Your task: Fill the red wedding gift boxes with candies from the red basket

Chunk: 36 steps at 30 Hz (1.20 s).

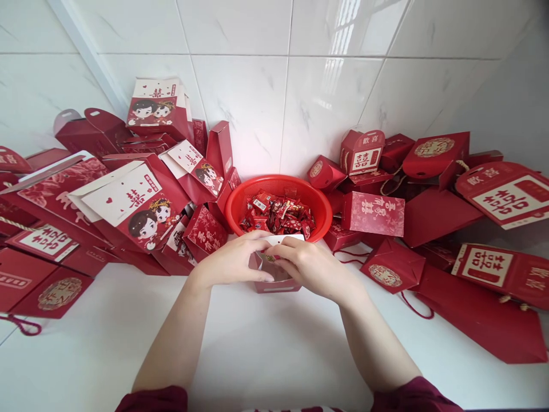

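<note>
A small red gift box (278, 286) stands on the white table in front of me, its top open and a white flap raised at the back. My left hand (238, 258) grips the box at its left side, thumb along the near rim and fingers behind. Over the opening, my right hand (305, 264) is closed with its fingertips pinched together. A small shiny gold-green wrapped piece (270, 259) shows at those fingertips, partly hidden. Just behind the box is a red plastic basket (231, 209) holding many red-wrapped candies (278, 212).
Red and white gift boxes (135, 209) with cartoon couples are heaped at the left. More red boxes (374, 213), some with rope handles, are piled at the right. A white tiled wall (240, 109) rises behind the white table (274, 349).
</note>
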Motion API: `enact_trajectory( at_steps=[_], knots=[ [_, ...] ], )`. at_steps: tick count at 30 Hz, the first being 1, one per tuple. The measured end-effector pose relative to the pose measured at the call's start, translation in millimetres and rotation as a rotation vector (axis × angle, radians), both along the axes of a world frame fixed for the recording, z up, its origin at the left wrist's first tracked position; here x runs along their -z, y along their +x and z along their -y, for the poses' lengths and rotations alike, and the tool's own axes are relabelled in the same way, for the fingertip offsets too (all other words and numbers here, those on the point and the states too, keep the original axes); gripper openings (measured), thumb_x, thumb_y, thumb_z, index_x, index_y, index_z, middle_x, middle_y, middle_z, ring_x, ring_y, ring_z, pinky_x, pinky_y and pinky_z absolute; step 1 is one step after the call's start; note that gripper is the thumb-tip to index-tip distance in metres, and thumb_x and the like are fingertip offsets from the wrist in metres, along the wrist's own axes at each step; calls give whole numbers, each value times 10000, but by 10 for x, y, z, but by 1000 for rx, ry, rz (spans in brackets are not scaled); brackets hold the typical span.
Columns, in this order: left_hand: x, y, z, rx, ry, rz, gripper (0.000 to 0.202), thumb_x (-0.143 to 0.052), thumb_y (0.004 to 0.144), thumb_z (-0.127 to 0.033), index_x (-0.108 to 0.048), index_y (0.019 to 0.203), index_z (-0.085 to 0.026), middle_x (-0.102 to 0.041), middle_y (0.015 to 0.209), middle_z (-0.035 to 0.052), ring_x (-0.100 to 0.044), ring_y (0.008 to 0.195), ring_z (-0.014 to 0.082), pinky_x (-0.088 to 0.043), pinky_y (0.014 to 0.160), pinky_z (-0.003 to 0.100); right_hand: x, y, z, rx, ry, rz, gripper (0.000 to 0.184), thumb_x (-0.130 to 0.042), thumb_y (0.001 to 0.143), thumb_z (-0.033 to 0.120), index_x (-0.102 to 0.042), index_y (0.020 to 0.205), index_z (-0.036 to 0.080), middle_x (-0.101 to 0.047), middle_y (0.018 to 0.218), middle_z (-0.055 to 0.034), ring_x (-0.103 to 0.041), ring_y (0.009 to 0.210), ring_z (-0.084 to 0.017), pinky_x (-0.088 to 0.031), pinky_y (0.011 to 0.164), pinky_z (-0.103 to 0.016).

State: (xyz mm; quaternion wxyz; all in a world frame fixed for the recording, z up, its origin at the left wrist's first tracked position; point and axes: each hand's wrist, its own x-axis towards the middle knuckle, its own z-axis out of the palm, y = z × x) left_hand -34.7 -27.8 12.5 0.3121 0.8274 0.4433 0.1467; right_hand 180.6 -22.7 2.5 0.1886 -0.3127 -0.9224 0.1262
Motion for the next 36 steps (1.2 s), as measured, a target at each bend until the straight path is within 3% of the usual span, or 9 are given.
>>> enact_trajectory(
  at_steps=[7, 15, 22, 25, 29, 32, 36],
  knots=[
    [-15, 7, 36, -18, -15, -114, 444, -800, 673, -385, -617, 1051, -241, -530, 1196, 36, -568, 1071, 243, -465, 924, 353, -20, 27, 29, -30, -45, -3, 197, -477, 986, 206, -629, 1111, 216, -610, 964, -48, -569, 780, -147, -388, 621, -245],
    [-81, 52, 88, 17, -17, -87, 470, -756, 734, -345, -597, 1168, -268, -507, 1261, 41, -533, 1138, 236, -441, 978, 338, 1, 26, 22, -84, -184, -29, 205, -515, 955, 189, -658, 1099, 223, -665, 1028, -49, -619, 843, -163, -432, 672, -258],
    [-90, -3, 79, 30, -20, -84, 353, -744, 757, -359, -646, 1082, -263, -534, 1251, 35, -536, 1159, 242, -425, 998, 336, -94, 81, 30, -134, -184, -101, 259, -446, 966, 142, -660, 1096, 210, -701, 998, -49, -643, 830, -157, -473, 716, -270],
    [-106, -10, 92, 74, -45, -87, 329, -748, 759, -366, -677, 1069, -281, -539, 1237, 31, -546, 1151, 240, -427, 989, 331, -132, 186, -28, -44, -149, -239, 257, -436, 970, 148, -661, 1077, 211, -702, 1037, -42, -651, 888, -156, -487, 780, -276],
    [-116, 44, 129, 103, -103, -66, 270, -722, 783, -320, -689, 1049, -286, -548, 1213, 19, -579, 1092, 214, -441, 963, 316, -37, 371, -298, 213, -104, -354, 243, -443, 969, 203, -667, 1065, 207, -703, 1071, -46, -650, 962, -178, -481, 833, -287],
    [-87, 116, 144, 89, -140, -28, 263, -682, 809, -303, -673, 1070, -277, -547, 1209, 21, -604, 1035, 197, -460, 931, 308, 97, 374, -579, 282, -194, -171, 282, -407, 974, 230, -682, 1019, 188, -716, 1019, -57, -649, 933, -192, -466, 822, -296],
    [-47, 172, 144, 103, -174, -9, 256, -665, 818, -315, -665, 1071, -280, -546, 1217, 24, -601, 1045, 200, -468, 910, 303, 245, 67, -917, 27, -414, 211, 317, -451, 944, 260, -723, 809, 173, -735, 859, -53, -649, 785, -186, -458, 728, -271]
  ],
)
